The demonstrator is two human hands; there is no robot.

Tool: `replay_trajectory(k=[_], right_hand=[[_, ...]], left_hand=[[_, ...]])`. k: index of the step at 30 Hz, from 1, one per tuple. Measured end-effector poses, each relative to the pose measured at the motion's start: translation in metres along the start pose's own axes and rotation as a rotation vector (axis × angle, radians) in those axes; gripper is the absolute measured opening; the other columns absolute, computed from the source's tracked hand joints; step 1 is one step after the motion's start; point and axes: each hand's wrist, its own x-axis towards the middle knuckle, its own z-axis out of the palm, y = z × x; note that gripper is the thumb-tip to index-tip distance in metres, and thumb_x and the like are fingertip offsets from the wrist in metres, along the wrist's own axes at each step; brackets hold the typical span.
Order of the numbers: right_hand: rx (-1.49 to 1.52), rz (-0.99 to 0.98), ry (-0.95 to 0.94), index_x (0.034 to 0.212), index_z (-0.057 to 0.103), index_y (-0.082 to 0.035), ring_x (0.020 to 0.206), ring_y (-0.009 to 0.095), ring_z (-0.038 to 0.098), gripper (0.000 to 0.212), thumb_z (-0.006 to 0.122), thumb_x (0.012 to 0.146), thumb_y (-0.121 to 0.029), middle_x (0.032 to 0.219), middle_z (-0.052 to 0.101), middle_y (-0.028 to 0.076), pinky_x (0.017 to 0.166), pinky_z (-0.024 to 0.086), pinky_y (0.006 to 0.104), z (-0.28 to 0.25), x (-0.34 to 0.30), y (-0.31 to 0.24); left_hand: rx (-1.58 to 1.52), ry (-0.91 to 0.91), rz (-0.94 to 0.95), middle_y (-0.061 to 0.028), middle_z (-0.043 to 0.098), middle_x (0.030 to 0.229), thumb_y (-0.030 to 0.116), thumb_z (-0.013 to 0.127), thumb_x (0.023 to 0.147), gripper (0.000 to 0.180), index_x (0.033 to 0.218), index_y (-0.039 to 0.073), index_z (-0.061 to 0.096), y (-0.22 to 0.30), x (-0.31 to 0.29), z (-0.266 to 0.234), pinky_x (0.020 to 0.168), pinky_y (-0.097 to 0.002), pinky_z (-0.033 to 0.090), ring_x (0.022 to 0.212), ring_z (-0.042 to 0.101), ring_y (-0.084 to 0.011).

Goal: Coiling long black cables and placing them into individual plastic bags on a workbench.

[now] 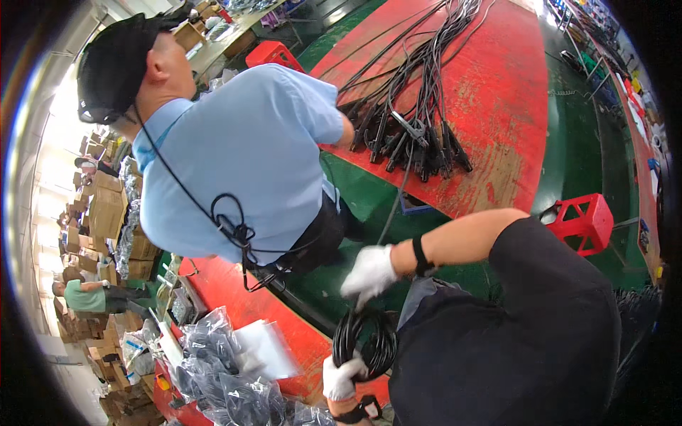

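Curled firmly round the lower side of a coil of black cable point(382, 342): the white-gloved left hand point(342, 378), with no gap visible in the grip. Above, near the top of the loops, the white-gloved right hand point(369, 273), somewhat blurred, its grip drawn in around a single cable point(396, 206); exact spread of the fingers impossible to tell. Location of the coil: lower middle of the view, between the two hands, just beside the black shirt point(497, 355). Below and to the left, overlapped by the coil in view, the edge of a red counter point(234, 291) with clear plastic bags point(234, 380) on top; contact between coil and counter impossible to tell. Above the right hand, the near edge of a larger worn red counter point(497, 99), with green floor point(366, 181) between. Tight on the left because of a co-worker in a light blue shirt point(234, 163); to the right, past the forearm, a red stool point(582, 224). Loops roughly oval, long axis running from right hand down to left hand. Single cable slanting up and slightly right, over the near edge of the larger counter, toward black connectors point(419, 145), most with ends toward that edge and cables trailing to the far side.
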Motion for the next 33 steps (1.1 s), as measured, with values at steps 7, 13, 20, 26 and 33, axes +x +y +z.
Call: replay_trajectory(k=[7, 13, 20, 26, 33], right_hand=[[-0.376, 0.476, -0.077, 0.109, 0.074, -0.018, 0.081, 0.037, 0.074, 0.036, 0.065, 0.096, -0.050, 0.087, 0.075, 0.012, 0.070, 0.057, 0.0476, 0.019, -0.092, 0.213], [0.139, -0.041, 0.266, 0.129, 0.065, -0.019, 0.084, 0.036, 0.072, 0.039, 0.059, 0.103, -0.048, 0.096, 0.073, 0.014, 0.071, 0.057, 0.0455, 0.040, -0.063, 0.041], [-0.210, 0.064, -0.084, 0.123, 0.068, -0.022, 0.083, 0.037, 0.073, 0.029, 0.054, 0.105, -0.040, 0.094, 0.073, 0.012, 0.069, 0.056, 0.0518, 0.061, 0.017, -0.054], [-0.188, -0.005, -0.246, 0.127, 0.066, -0.023, 0.083, 0.038, 0.072, 0.030, 0.053, 0.105, -0.037, 0.091, 0.073, 0.013, 0.070, 0.056, 0.0522, 0.063, 0.006, -0.071], [-0.137, 0.067, -0.031, 0.140, 0.060, -0.026, 0.083, 0.037, 0.072, 0.038, 0.053, 0.105, -0.039, 0.093, 0.071, 0.014, 0.069, 0.056, 0.0506, 0.077, -0.034, -0.039]], left_hand=[[-0.254, 0.342, 0.004, -0.0065, 0.052, 0.061, 0.001, 0.060, 0.079, 0.007, 0.086, -0.001, 0.059, -0.034, -0.107, -0.053, 0.049, -0.0310, 0.042, 0.048, 0.048, -0.0190], [-0.666, 0.539, 0.207, 0.0053, 0.035, 0.056, 0.026, 0.058, 0.089, 0.031, 0.064, 0.015, 0.043, -0.088, -0.122, -0.113, 0.050, -0.0287, 0.030, 0.048, 0.030, -0.0112], [-1.144, 0.209, 0.544, 0.0054, 0.043, 0.061, 0.023, 0.064, 0.092, 0.018, 0.094, 0.005, 0.063, -0.098, -0.111, -0.142, 0.060, -0.0324, 0.035, 0.053, 0.036, -0.0117], [-1.235, 0.330, 0.621, 0.0060, 0.051, 0.064, 0.027, 0.062, 0.098, 0.021, 0.095, 0.006, 0.064, -0.082, -0.100, -0.172, 0.065, -0.0330, 0.042, 0.057, 0.045, -0.0111], [-1.370, 0.404, 0.561, 0.0064, 0.056, 0.061, 0.026, 0.062, 0.094, 0.024, 0.077, 0.011, 0.056, -0.064, -0.069, -0.197, 0.060, -0.0318, 0.047, 0.052, 0.054, -0.0109]])
